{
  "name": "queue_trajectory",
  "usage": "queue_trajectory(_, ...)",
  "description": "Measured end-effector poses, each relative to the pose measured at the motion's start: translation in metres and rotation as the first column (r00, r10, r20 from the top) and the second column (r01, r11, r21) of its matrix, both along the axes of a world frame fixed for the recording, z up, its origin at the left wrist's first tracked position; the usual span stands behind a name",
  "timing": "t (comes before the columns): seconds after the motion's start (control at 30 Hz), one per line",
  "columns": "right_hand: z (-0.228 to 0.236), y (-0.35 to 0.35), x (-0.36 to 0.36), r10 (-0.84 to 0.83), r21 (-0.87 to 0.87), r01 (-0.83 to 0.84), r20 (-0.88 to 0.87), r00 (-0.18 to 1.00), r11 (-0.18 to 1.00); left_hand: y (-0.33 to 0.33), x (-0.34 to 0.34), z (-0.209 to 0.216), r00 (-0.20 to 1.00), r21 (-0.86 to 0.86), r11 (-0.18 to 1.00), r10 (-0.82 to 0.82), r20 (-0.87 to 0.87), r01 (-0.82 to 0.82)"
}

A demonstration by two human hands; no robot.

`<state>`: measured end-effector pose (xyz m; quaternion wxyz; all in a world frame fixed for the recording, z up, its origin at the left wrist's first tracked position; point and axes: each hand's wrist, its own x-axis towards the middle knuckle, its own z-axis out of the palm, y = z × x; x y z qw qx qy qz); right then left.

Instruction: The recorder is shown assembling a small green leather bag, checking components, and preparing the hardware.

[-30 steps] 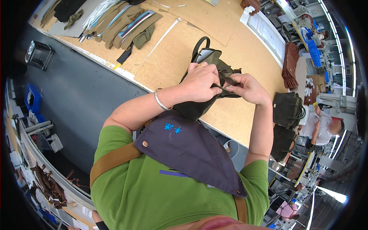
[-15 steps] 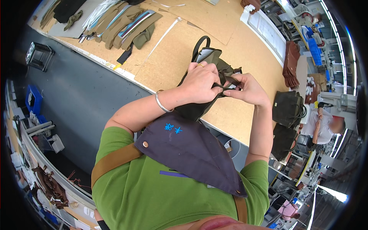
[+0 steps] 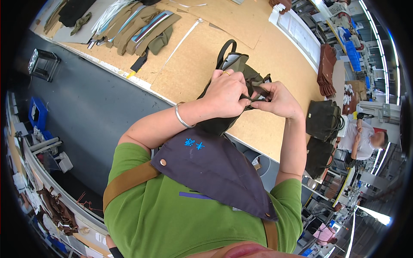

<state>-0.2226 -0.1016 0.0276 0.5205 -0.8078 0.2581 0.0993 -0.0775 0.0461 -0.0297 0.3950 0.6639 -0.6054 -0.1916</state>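
Observation:
A dark olive bag stands at the table's near edge, against my dark apron. Its black loop handle sticks up on the far side, and a pale lining shows beneath it. My left hand lies over the bag's top, thumb and fingers pinching its dark edge. Close beside it, the thumb and fingers of my right hand close on the same edge, by a curled strip that looks like zipper tape. Both sets of fingertips almost meet. What lies right under them is hidden.
Stacked olive and tan fabric strips lie on the wooden table at far left. Reddish-brown pieces and dark handbags line the right side. A person in a white top is beyond them. Grey floor borders the table's left.

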Motion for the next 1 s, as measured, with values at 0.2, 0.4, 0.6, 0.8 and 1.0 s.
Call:
queue_trajectory(0.2, 0.001, 0.003, 0.002, -0.044, 0.083, 0.044, 0.005, 0.999, 0.996, 0.001, 0.001, 0.001, 1.000, -0.016, 1.000, -0.013, 0.021, 0.013)
queue_trajectory(0.4, 0.002, 0.001, 0.001, -0.016, 0.104, 0.015, 0.004, 1.000, 0.994, 0.001, 0.013, 0.010, 0.988, 0.049, 0.988, -0.148, 0.043, 0.145)
queue_trajectory(0.6, 0.006, 0.006, 0.005, 0.022, 0.045, -0.021, -0.018, 1.000, 0.999, 0.004, 0.028, 0.016, 0.960, 0.093, 0.956, -0.279, 0.009, 0.277)
queue_trajectory(0.8, 0.013, 0.010, 0.012, 0.049, -0.035, -0.051, -0.059, 0.997, 0.998, 0.006, 0.040, 0.008, 0.957, -0.058, 0.956, -0.289, -0.009, 0.288)
queue_trajectory(1.0, 0.004, 0.004, 0.011, 0.066, -0.024, -0.068, -0.058, 0.996, 0.997, 0.007, 0.037, 0.023, 0.965, -0.093, 0.961, -0.264, -0.006, 0.262)
